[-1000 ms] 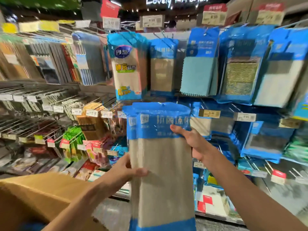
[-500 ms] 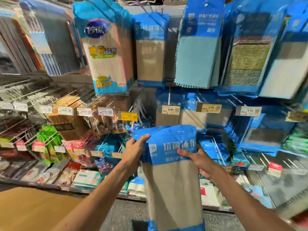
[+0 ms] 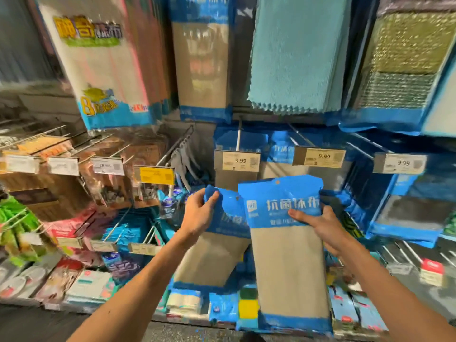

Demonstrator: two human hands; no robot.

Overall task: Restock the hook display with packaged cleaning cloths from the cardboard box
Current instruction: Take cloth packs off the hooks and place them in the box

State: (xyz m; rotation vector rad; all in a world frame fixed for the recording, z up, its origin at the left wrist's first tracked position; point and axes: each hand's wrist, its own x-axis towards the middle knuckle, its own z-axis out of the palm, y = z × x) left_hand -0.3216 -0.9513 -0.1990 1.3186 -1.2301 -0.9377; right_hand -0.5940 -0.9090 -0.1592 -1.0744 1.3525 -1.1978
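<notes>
**Stack split into two packs.** Below and left of the leftmost 9.99 price tag (image 3: 240, 161), your left hand (image 3: 197, 215) pinches the blue header corner of the left cleaning-cloth pack (image 3: 212, 257), fingers curled on it. Half a second earlier both hands held the packs as one stack.

Directly below the tag, the right cleaning-cloth pack (image 3: 288, 267) now fans away from the left one, overlapping its right edge. Its hang hole (image 3: 278, 183) lies just under the tag's right end. Below and right of the tag, your right hand (image 3: 320, 225) grips this pack at the header, thumb across the printed front.

The cardboard box, seen a second ago at lower left, is out of view.

Judgement: the packs appear separated so each can be threaded singly onto the hook (image 3: 238, 134) above the tag. Neither is hung yet.
</notes>
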